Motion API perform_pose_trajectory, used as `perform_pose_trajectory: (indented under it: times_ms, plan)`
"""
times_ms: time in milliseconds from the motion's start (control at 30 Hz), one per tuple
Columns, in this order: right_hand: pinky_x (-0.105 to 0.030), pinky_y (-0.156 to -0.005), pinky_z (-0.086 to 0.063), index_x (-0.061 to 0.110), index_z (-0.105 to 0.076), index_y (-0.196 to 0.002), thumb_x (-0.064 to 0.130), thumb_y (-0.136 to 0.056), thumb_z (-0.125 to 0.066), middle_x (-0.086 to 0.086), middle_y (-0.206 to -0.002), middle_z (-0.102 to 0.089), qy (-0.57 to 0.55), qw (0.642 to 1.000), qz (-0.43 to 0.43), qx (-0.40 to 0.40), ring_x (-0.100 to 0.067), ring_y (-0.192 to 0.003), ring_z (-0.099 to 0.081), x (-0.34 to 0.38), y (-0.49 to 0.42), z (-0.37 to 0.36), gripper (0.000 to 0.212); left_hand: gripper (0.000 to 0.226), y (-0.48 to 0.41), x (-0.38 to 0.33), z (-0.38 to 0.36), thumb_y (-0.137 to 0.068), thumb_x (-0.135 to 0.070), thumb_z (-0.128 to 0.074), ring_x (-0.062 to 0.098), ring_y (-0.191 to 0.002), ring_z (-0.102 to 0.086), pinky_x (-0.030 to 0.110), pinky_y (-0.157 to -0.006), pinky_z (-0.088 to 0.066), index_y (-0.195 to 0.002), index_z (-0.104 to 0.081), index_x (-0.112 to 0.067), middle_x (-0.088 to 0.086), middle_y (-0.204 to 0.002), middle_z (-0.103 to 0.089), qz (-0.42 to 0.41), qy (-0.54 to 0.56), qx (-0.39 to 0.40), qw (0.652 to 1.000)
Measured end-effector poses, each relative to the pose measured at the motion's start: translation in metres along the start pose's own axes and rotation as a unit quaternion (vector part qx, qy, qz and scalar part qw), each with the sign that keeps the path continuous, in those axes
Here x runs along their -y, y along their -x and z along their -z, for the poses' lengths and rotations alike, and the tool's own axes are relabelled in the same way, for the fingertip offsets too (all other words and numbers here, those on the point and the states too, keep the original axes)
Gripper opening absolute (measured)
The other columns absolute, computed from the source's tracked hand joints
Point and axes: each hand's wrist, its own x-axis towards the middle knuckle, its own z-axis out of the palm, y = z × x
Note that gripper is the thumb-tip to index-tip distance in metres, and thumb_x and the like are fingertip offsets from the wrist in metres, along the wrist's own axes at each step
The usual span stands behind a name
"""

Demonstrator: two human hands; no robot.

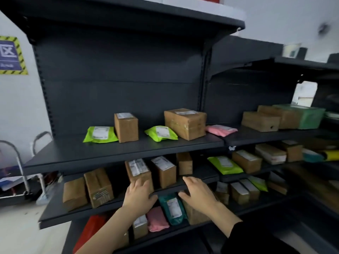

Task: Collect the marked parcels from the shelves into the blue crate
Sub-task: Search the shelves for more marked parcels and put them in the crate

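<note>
Dark metal shelves [110,151] hold labelled parcels. On the upper shelf lie two lime green mailers [100,134] [161,133], two cardboard boxes [126,127] [185,123] and a pink mailer [221,130]. The middle shelf carries several cardboard boxes. My left hand [139,196] reaches in front of a labelled box [138,171] with fingers straight, touching it or the shelf edge. My right hand [198,191] hovers open over the middle shelf's front edge. Beneath them lie a teal mailer [172,209] and a pink mailer [156,219]. The blue crate is not in view.
To the right a second shelf unit [266,134] holds more boxes, a green box [304,116] and a lime mailer [226,165]. A red bag [91,230] stands on the bottom left shelf. A metal trolley frame [20,162] stands at the left by the wall.
</note>
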Motion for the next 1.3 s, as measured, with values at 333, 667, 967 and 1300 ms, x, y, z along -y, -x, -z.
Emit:
perform_pose_trajectory:
  times_ms: [333, 667, 967, 1300]
  plan:
    - [-0.033, -0.112, -0.027, 0.015, -0.021, -0.148, 0.046, -0.095, -0.042, -0.004, -0.152, -0.030, 0.001, 0.997, -0.067, -0.024, -0.021, -0.139, -0.027, -0.129, 0.059, 0.030, 0.065, 0.066, -0.015, -0.128, -0.031, -0.092, -0.047, -0.046, 0.027, -0.143, -0.017, 0.038, -0.118, -0.018, -0.148, -0.022, -0.021, 0.005, -0.156, -0.020, -0.091, -0.010, 0.029, 0.995]
    - [-0.033, -0.110, -0.031, 0.015, -0.024, -0.147, 0.046, -0.094, -0.044, -0.004, -0.150, -0.033, 0.000, 0.988, -0.141, -0.060, -0.022, -0.136, -0.032, -0.231, 0.068, 0.056, 0.065, 0.064, -0.069, -0.235, -0.050, -0.093, -0.043, -0.045, 0.021, -0.146, -0.012, 0.038, -0.119, -0.013, -0.149, -0.022, -0.021, 0.001, -0.158, -0.016, -0.183, 0.001, 0.038, 0.982]
    - [-0.033, -0.109, -0.033, 0.015, -0.026, -0.146, 0.043, -0.094, -0.046, -0.006, -0.148, -0.036, 0.032, 0.982, -0.175, -0.068, -0.023, -0.133, -0.036, -0.334, 0.026, 0.081, 0.063, 0.064, -0.166, -0.328, -0.086, -0.091, -0.047, -0.047, 0.024, -0.143, -0.020, 0.036, -0.117, -0.017, -0.146, -0.027, -0.021, 0.006, -0.153, -0.027, -0.229, 0.012, 0.023, 0.973]
    - [-0.032, -0.112, -0.030, 0.017, -0.024, -0.147, 0.047, -0.094, -0.043, -0.004, -0.151, -0.032, 0.017, 0.972, -0.216, -0.092, -0.021, -0.137, -0.031, -0.452, -0.020, 0.108, 0.064, 0.062, -0.258, -0.431, -0.111, -0.090, -0.047, -0.047, 0.024, -0.144, -0.016, 0.035, -0.117, -0.015, -0.144, -0.030, -0.022, 0.007, -0.154, -0.022, -0.272, 0.023, 0.032, 0.962]
